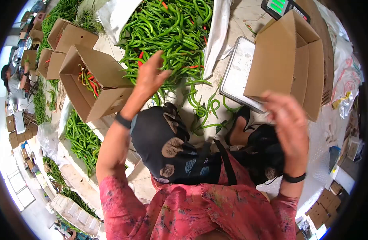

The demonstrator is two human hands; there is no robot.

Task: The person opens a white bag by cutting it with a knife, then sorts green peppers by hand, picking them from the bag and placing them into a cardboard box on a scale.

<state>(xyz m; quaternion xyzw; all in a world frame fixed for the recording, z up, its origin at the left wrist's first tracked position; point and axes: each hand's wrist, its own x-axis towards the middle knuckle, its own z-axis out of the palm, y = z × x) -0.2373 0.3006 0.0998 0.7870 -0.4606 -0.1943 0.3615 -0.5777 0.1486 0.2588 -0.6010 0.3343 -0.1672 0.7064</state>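
Note:
A big heap of green chili peppers (172,32) with a few red ones lies on white sheeting in front of me. Over its lower left edge is my left hand (150,74), fingers apart and holding nothing. At the right, my right hand (286,118) is raised near the lower edge of an open cardboard box (272,60), its fingers slightly blurred and spread, nothing in them. That box stands on a white scale platform (240,72). Left of the heap, another open box (108,74) holds some red and green peppers (90,82).
A scale display (278,8) is at the top right. More cardboard boxes (74,38) stand at the upper left. Loose peppers (204,110) lie on the floor near my feet. A co-worker (16,82) is at the far left. Plastic bags (346,76) lie at the right.

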